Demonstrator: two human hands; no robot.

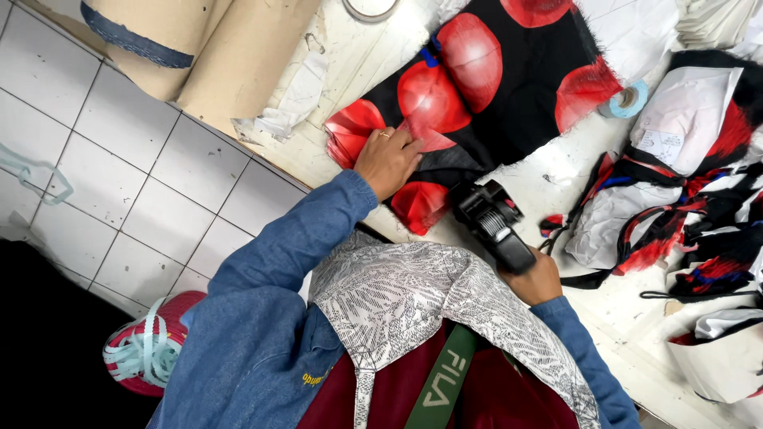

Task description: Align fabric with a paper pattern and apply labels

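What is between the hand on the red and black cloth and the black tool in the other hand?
In the head view, only more red and black cloth lies between the left hand and the black tool held by the right hand; a red patch sits there.

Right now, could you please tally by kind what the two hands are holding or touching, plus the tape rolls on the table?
Black and red fabric piece under the left hand: 1
Black handheld tool gripped by the right hand: 1
Tape rolls: 2, one blue, one white
Total: 4
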